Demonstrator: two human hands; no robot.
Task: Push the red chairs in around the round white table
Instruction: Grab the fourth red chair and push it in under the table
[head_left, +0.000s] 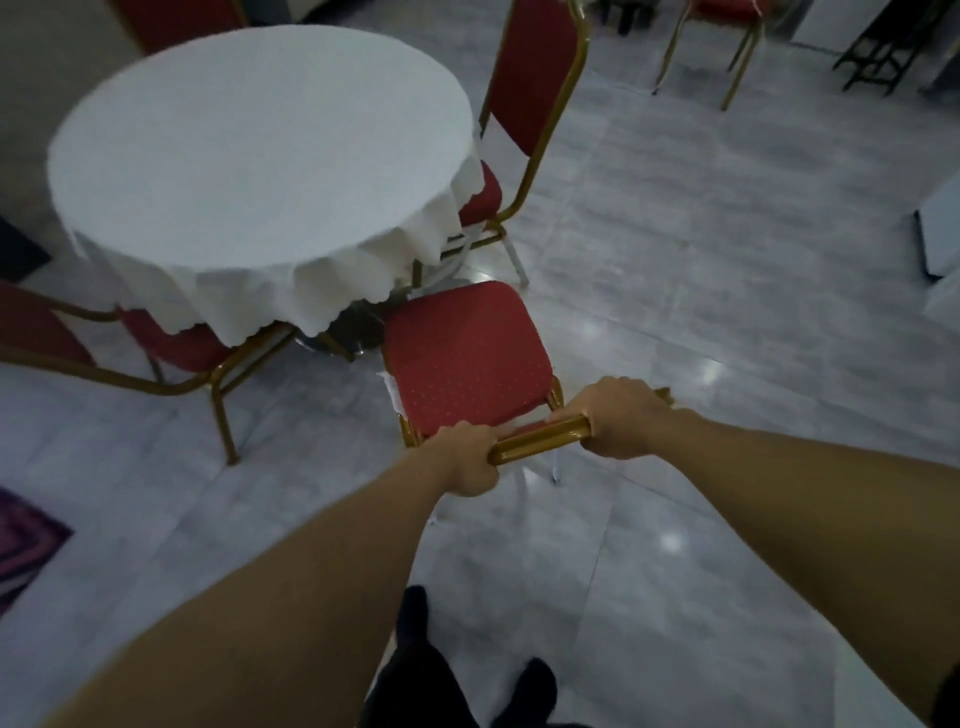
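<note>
While both hands, left hand (467, 457) and right hand (623, 421), were clenched on the gold top rail (540, 439), the red padded metal-framed chair (467, 358) looked rigid, light, ready to slide toward the round white-clothed desk (260, 150).

Red, gold and white on grey
Red seat (465, 358) with pale dots, gold frame (540, 441); white scalloped cloth on the worktop (260, 156); grey marbled floor (727, 260); purple patterned rug (21, 545).

I see a pale grey tiled floor (701, 291) with glossy light spots. A purple patterned rug (23, 540) shows at the left edge. A black folding stand (878, 52) sits top right, and a white panel (943, 234) leans at the right edge.
</note>
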